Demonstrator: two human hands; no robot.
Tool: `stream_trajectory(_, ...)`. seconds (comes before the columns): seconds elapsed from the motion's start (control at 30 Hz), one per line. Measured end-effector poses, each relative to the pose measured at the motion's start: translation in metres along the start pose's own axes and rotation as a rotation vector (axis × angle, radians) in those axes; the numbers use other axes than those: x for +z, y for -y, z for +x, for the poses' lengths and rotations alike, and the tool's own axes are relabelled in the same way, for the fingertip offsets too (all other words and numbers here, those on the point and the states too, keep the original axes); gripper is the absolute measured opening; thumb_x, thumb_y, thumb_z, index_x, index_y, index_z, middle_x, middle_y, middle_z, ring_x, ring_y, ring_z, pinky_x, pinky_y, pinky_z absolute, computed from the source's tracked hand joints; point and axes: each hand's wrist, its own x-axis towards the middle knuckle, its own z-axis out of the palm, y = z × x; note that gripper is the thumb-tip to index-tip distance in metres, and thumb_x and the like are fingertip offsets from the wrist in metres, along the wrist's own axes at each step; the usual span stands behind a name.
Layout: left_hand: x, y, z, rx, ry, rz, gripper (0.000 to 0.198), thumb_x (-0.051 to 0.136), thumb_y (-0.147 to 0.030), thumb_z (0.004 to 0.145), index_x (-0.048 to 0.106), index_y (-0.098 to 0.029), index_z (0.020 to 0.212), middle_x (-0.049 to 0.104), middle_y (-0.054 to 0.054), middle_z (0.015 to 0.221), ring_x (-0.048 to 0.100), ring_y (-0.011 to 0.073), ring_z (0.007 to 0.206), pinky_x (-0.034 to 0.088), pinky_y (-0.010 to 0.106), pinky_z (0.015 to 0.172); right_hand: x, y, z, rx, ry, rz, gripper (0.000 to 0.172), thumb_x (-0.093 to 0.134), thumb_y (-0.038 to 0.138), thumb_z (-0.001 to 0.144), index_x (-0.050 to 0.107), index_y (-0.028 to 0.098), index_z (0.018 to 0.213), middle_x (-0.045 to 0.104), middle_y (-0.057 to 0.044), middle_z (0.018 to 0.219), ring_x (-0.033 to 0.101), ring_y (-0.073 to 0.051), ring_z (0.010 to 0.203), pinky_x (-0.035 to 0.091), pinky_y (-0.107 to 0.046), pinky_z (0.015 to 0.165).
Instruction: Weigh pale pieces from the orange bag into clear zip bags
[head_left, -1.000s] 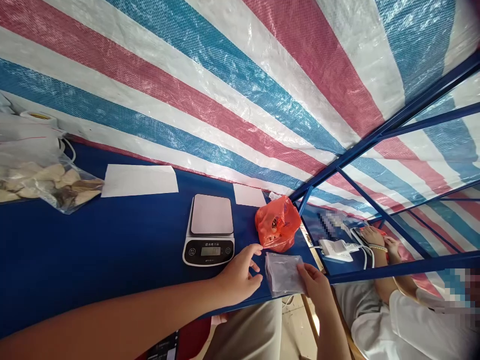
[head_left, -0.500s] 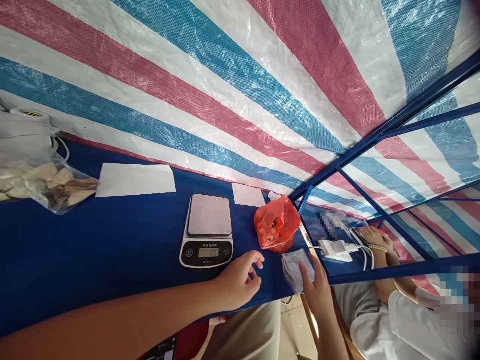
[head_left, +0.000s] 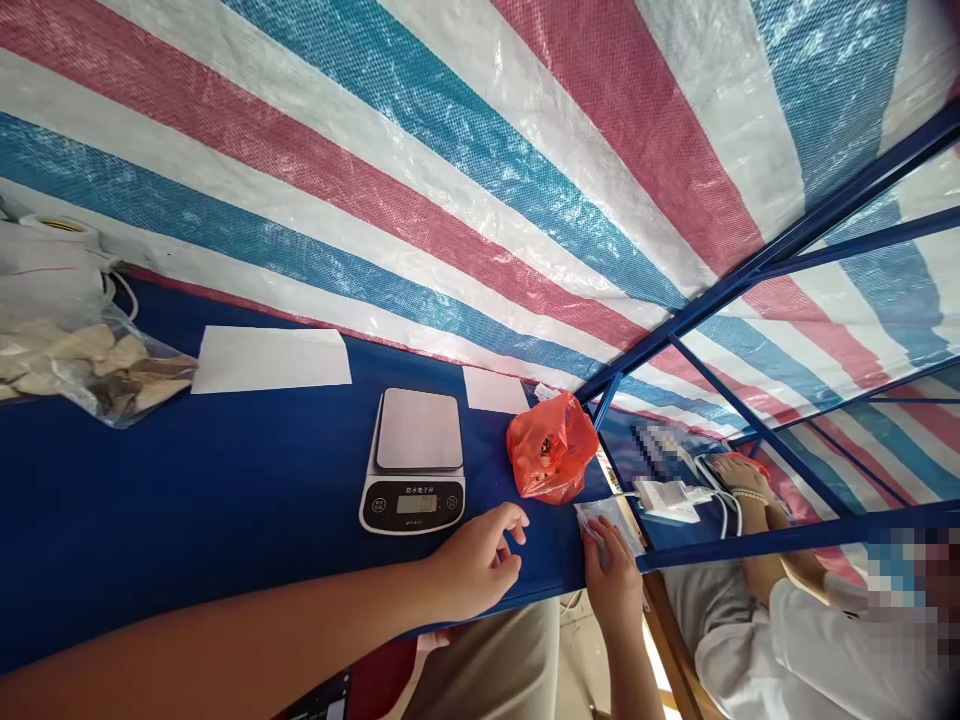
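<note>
My left hand (head_left: 480, 562) hovers near the table's front edge, just right of a digital kitchen scale (head_left: 417, 455); its fingers are loosely curled with a gap to the thumb and nothing between them. My right hand (head_left: 613, 572) lies on a stack of thin clear plastic bags (head_left: 624, 520) at the table's right end, its fingers over the bags. Whether it grips any is hidden. Beyond the bags stands a crumpled red plastic bag (head_left: 553, 448) with something small inside. The scale's plate is bare.
White paper sheets (head_left: 271, 360) lie along the striped sheet wall. At the far left is a clear bag of pale pieces (head_left: 112, 370). Past the blue frame, a power strip (head_left: 667, 499) and another person's hands (head_left: 739, 472) are on a neighbouring table.
My right hand has moved left and come down onto the clear bags, which have shifted right and lie differently. My left hand has barely moved.
</note>
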Motion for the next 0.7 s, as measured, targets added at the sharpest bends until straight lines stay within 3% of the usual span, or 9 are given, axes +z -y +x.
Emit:
stream_trajectory(0.17, 0.0, -0.001, -0.001, -0.009, 0.018, 0.021, 0.033, 0.056, -0.017, 0.083, 0.054, -0.021, 0.115, 0.063, 0.006, 0.117, 0.056, 0.0115, 0.076, 0.048, 0.029, 0.072, -0.001, 0.004, 0.001, 0.057, -0.014, -0.031, 0.029, 0.059, 0.051, 0.086, 0.067, 0.024, 0.087, 0.075, -0.014, 0.12, 0.065, -0.035, 0.121, 0.047, -0.052, 0.104)
stream_trajectory(0.33, 0.0, -0.001, 0.0, -0.003, 0.017, 0.031, 0.033, 0.055, -0.015, 0.083, 0.053, -0.021, 0.115, 0.062, 0.006, 0.117, 0.056, 0.0111, 0.075, 0.048, 0.028, 0.072, 0.004, 0.011, 0.003, 0.007, -0.025, -0.022, 0.015, 0.057, 0.039, 0.083, 0.06, 0.025, 0.079, 0.076, -0.013, 0.113, 0.067, -0.034, 0.114, 0.047, -0.048, 0.1)
stream_trajectory(0.53, -0.001, -0.003, -0.001, -0.009, 0.047, 0.032, 0.036, 0.057, -0.015, 0.082, 0.053, -0.021, 0.117, 0.062, 0.006, 0.119, 0.056, 0.011, 0.075, 0.047, 0.027, 0.068, -0.003, 0.008, 0.002, -0.116, 0.0, 0.01, 0.026, 0.058, 0.046, 0.086, 0.06, 0.024, 0.071, 0.076, -0.015, 0.109, 0.065, -0.035, 0.113, 0.045, -0.049, 0.102)
stream_trajectory(0.7, -0.003, -0.007, -0.002, -0.008, 0.058, 0.03, 0.036, 0.057, -0.016, 0.083, 0.053, -0.021, 0.118, 0.062, 0.005, 0.118, 0.056, 0.0107, 0.075, 0.048, 0.027, 0.069, -0.015, 0.007, 0.001, 0.067, -0.207, -0.083, 0.045, 0.052, 0.065, 0.091, 0.061, 0.022, 0.078, 0.072, -0.018, 0.123, 0.066, -0.038, 0.115, 0.047, -0.051, 0.1)
